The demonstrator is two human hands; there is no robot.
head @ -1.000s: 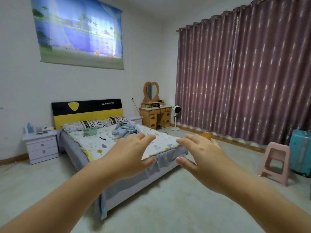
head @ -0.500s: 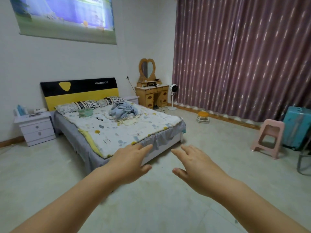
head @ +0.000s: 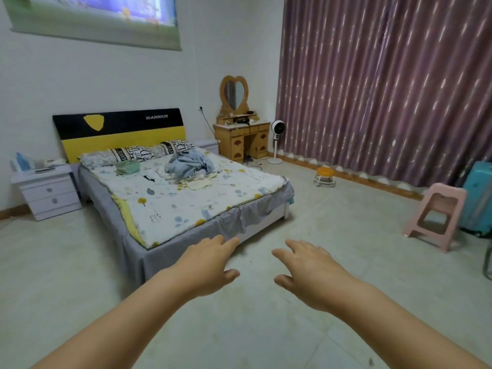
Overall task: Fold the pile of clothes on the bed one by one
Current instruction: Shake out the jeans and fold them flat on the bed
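Head view: a bedroom with white walls, a pale tiled floor [head: 332,235] and full-length mauve curtains [head: 386,89] streaked with lighter dashes along the right wall. Against the far wall stood a low bed [head: 170,251] with a black-and-yellow headboard [head: 119,134] lettered WARRIOR, a grey skirt and a white quilt printed with small blue and yellow motifs. On the quilt, toward the pillow end, lay the unfolded pile of clothes [head: 190,167], mostly crumpled pale blue fabric over cream pieces; a small green folded item [head: 128,167] lay just left of it, apart from the pile. Two patterned pillows [head: 149,153] rested against the headboard. Left of the bed was a white two-drawer nightstand [head: 48,193]; right of it, a wooden dressing table [head: 243,139] with a heart-shaped mirror, then a white pedestal fan [head: 277,141]. A small orange-topped stool [head: 325,176] sat near the curtain hem, a pink plastic stool [head: 436,214] further right, and a teal suitcase [head: 478,195] at the frame edge. A landscape wall hanging [head: 101,20] hung above the bed. The left hand [head: 207,267] and right hand [head: 308,272] were stretched forward over the floor, palms down, fingers loosely extended and holding nothing, both well apart from the pile.
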